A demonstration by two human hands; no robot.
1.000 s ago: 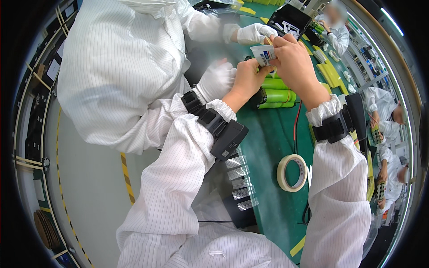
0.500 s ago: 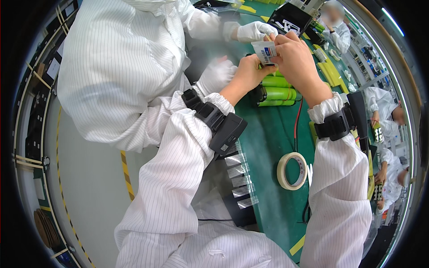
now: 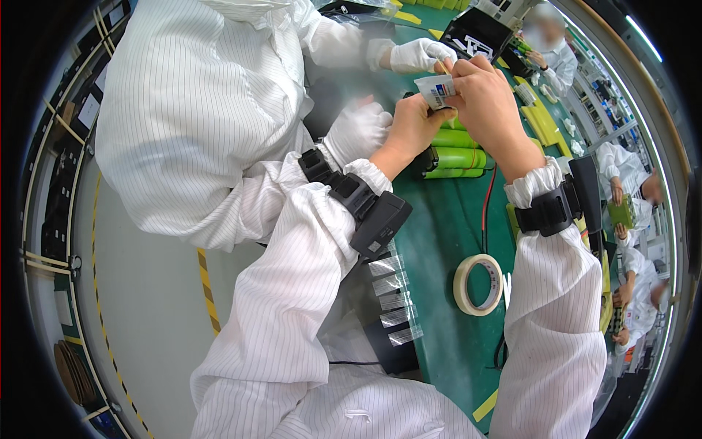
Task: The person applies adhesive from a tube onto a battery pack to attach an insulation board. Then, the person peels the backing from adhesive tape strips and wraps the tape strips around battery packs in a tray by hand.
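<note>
A small white packet (image 3: 434,91) with blue and red print is held up between my hands above a pack of green cylindrical battery cells (image 3: 456,155). My left hand (image 3: 411,130) is closed, its thumb and fingers pinching the packet's lower edge. My right hand (image 3: 488,102) is closed at the packet's right side, its fingertips partly hidden. A thin tan stick (image 3: 442,66) shows beside the right fingertips; which hand holds it I cannot tell. Red and black wires (image 3: 487,197) run from the pack across the green table (image 3: 431,219).
A co-worker in white (image 3: 197,117) stands close at left, one gloved hand (image 3: 418,55) near my fingers, the other (image 3: 358,130) by my left wrist. A tape roll (image 3: 462,285), clear strips (image 3: 395,301) along the table edge and a black box (image 3: 475,35) lie around.
My left hand and forearm have shifted slightly right, and the packet has moved a little right and down. The co-worker's gloved hands have moved slightly right.
</note>
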